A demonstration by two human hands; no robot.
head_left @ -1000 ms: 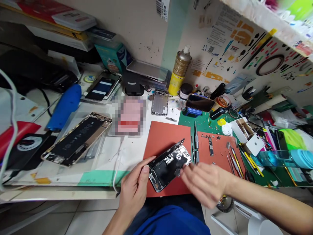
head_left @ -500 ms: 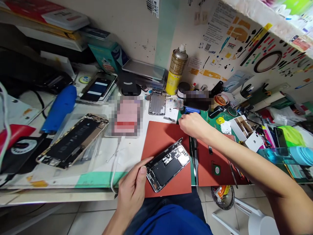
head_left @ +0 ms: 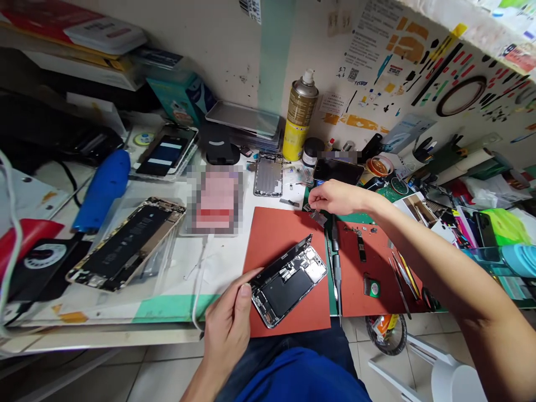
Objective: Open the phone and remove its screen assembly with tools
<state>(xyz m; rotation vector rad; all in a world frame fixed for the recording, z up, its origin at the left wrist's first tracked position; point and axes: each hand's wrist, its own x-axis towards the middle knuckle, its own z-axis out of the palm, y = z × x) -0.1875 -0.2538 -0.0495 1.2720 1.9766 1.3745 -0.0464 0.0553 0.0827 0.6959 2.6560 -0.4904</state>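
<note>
My left hand (head_left: 231, 314) grips the lower left end of an opened phone (head_left: 288, 285), its thumb on the near edge. The phone is tilted over a red-brown mat (head_left: 268, 237), with its dark battery and metal-covered board showing. A dark panel (head_left: 280, 261) stands raised along the phone's far long edge. Farther back, my right hand (head_left: 337, 196) has its fingers pinched together above the mat's upper right corner. At its fingertips is a small shiny grey piece (head_left: 319, 218), partly hidden, too small to name.
Screwdrivers (head_left: 337, 273) lie between the two mats. Tweezers (head_left: 401, 286) and small parts rest on the right mat (head_left: 355, 298). A spray can (head_left: 300, 117) stands at the back. Another opened phone (head_left: 128, 243) and a blue-handled tool (head_left: 103, 187) are on the left.
My right hand has lifted slightly and shifted right, and the shiny grey piece now shows below its fingers. My left hand still holds the phone in nearly the same place.
</note>
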